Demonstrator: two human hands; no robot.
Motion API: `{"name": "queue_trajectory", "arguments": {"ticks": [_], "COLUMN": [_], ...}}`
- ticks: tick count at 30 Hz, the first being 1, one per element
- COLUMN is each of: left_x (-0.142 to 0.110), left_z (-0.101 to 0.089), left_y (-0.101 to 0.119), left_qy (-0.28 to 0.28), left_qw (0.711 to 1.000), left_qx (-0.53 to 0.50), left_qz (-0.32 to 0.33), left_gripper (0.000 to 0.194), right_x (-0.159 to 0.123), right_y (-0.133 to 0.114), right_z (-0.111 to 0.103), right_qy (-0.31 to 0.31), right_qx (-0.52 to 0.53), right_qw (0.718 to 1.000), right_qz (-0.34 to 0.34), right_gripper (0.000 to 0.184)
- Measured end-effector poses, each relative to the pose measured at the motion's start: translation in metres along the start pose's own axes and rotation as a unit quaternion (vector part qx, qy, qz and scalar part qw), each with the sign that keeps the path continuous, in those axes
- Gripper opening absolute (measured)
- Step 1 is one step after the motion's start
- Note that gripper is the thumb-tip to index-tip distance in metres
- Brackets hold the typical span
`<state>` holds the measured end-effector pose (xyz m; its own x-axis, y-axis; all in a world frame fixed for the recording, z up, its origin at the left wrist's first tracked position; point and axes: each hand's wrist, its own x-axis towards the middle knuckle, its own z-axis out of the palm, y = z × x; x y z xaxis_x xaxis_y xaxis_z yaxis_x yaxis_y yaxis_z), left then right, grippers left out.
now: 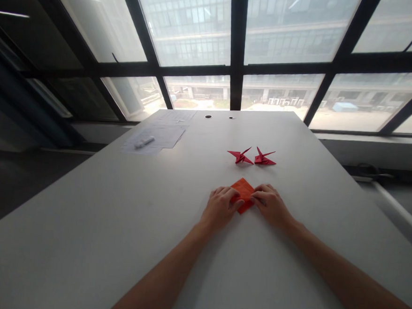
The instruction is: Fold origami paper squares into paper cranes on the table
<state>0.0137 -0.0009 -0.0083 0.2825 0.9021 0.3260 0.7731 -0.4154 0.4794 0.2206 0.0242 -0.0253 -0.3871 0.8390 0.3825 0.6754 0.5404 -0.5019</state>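
An orange square of origami paper (243, 188) lies on the white table, turned so that one corner points away from me and one toward me. My left hand (221, 204) grips its left corner, the thumb resting near the paper's lower left edge. At the right corner, my right hand (270, 205) pinches the paper between thumb and fingers. My fingers hide both side corners. Just beyond the paper stand two folded red paper cranes side by side, a left crane (241, 157) and a right crane (264, 157).
On the white table's (123, 224) far left lie printed sheets (172, 135) with a small white object (144, 142) on them. Two round holes pierce the tabletop near its far edge. Large dark-framed windows (238, 48) rise behind, and a blue curtain (29, 100) hangs at left.
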Motion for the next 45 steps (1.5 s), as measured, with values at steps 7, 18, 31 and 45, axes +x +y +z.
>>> {"name": "queue_trajectory", "arguments": {"ticks": [7, 18, 31, 45], "left_x": [0.001, -0.008, -0.004, -0.005], "left_z": [0.004, 0.006, 0.005, 0.007], "left_y": [-0.005, 0.011, 0.01, 0.002], "left_qy": [0.006, -0.065, -0.017, 0.01], "left_qw": [1.0, 0.988, 0.999, 0.999], "left_qx": [-0.007, 0.117, 0.038, 0.017], "left_qz": [-0.016, 0.073, -0.015, -0.032], "left_gripper": [0.016, 0.04, 0.022, 0.072], "right_x": [0.003, 0.005, 0.0, -0.001], "right_y": [0.002, 0.001, 0.005, 0.001], "right_z": [0.002, 0.001, 0.007, 0.006], "right_qy": [0.015, 0.025, 0.029, 0.008], "right_qx": [-0.029, -0.026, -0.071, 0.032], "right_qw": [0.998, 0.995, 0.996, 0.997], "right_qz": [0.053, 0.09, 0.048, -0.066], "right_gripper": [0.018, 0.008, 0.022, 0.021]}}
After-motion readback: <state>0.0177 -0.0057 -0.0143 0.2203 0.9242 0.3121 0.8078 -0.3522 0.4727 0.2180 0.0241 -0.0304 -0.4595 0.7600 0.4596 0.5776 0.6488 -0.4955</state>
